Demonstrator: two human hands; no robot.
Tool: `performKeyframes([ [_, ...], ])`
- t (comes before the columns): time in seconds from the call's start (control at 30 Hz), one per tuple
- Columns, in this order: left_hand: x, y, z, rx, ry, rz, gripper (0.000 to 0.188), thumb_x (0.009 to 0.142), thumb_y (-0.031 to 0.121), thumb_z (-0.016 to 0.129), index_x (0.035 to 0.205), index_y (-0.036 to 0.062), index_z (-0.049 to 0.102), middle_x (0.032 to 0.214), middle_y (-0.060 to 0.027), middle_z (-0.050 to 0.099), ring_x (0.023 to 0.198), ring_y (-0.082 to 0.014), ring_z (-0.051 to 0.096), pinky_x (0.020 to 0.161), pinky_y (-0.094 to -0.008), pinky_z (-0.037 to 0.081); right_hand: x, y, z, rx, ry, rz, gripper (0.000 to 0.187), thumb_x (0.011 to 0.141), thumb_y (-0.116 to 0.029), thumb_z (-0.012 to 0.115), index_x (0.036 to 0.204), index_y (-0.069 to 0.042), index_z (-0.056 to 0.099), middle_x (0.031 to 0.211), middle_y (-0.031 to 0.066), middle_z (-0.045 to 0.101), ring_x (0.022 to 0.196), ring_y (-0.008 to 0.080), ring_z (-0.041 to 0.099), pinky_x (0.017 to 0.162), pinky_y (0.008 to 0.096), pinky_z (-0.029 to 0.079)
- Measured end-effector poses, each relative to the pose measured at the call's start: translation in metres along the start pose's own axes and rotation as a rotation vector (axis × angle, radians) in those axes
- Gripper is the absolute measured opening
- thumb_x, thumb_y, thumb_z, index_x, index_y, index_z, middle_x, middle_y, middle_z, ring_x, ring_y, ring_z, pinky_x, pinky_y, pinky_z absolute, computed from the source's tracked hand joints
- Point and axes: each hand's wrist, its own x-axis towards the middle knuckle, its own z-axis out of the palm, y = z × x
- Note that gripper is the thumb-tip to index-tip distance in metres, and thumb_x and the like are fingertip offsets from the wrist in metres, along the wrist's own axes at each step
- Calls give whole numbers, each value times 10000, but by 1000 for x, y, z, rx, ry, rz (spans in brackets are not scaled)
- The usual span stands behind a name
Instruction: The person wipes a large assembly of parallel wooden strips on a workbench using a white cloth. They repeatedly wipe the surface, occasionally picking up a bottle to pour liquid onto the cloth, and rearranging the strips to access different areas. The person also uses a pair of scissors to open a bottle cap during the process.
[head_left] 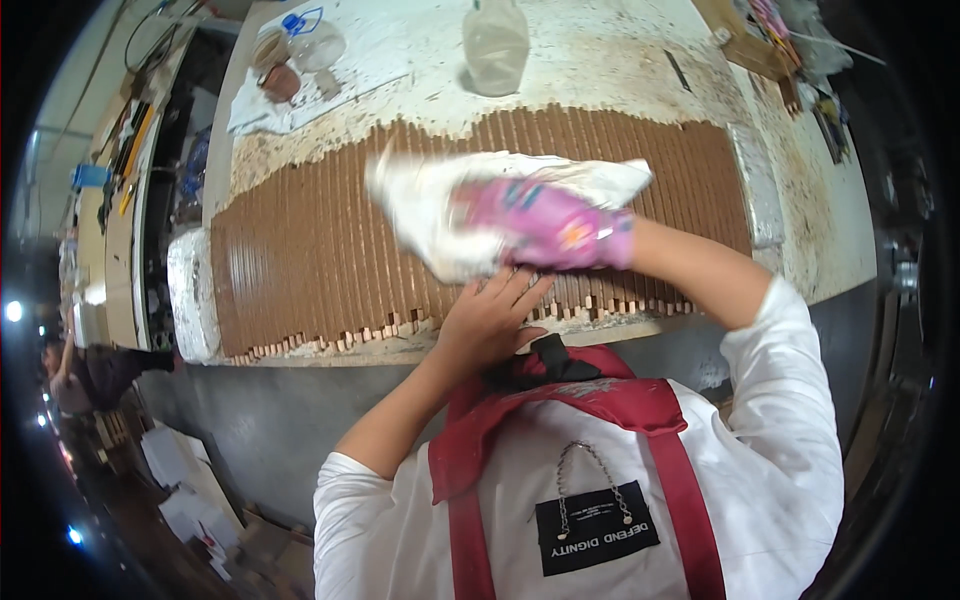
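A wide row of narrow brown wooden strips (300, 250) lies side by side across the table, with uneven ends at the near and far sides. Over the middle of them, my right hand (540, 222), in a pink flowered glove, grips a white cloth (430, 235) that lies on the strips. Motion blurs the cloth's left part and the gloved fingers. My bare left hand (492, 315) rests on the near ends of the strips, fingers stretched out and a little apart. It sits just below the cloth and holds nothing.
Plastic-wrapped blocks flank the strips, one at the left (192, 295) and one at the right (755, 185). Beyond stand a cloudy plastic bottle (496, 48), a clear jug (318, 45) and a brown cup (280, 84). A cardboard box (745, 38) sits far right. Another person (95, 385) is at far left.
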Motion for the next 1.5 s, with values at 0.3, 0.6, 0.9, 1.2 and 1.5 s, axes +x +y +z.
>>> performKeyframes([
  [0.3,0,-9,2,-11,114,97,638,853,360,639,1415,126,446,1506,-112,383,1363,-326,376,1097,-509,314,41,36,37,-312,83,-195,381,932,-245,528,1295,-132,553,1299,142,571,1211,303,550,1013,464,465],
  [0.6,-2,-9,2,45,156,120,626,886,349,609,1440,135,410,1541,-95,331,1376,-311,362,1097,-504,314,103,69,-2,-220,-28,318,276,940,-145,548,1208,-90,585,890,116,698,697,203,669,578,310,577],
  [0.9,-3,-8,8,27,163,136,599,886,338,607,1418,123,436,1519,-98,353,1392,-294,331,1107,-496,300,101,49,64,-307,66,-192,423,874,-168,601,1295,-177,554,1310,96,599,1237,231,562,996,418,507],
  [1.2,-3,-11,4,30,158,132,609,879,341,622,1413,115,439,1513,-100,356,1380,-302,346,1096,-494,311,89,11,-36,-125,299,-25,449,856,-57,597,1296,-130,547,1234,127,630,977,288,676,847,385,569],
  [1.5,-1,-9,6,80,80,120,649,869,472,605,1399,124,463,1367,-128,489,1264,-319,444,1073,-488,305,2,-32,-42,42,-62,176,764,848,-516,647,1446,-101,415,1492,209,379,1326,385,423,1105,450,328],
])
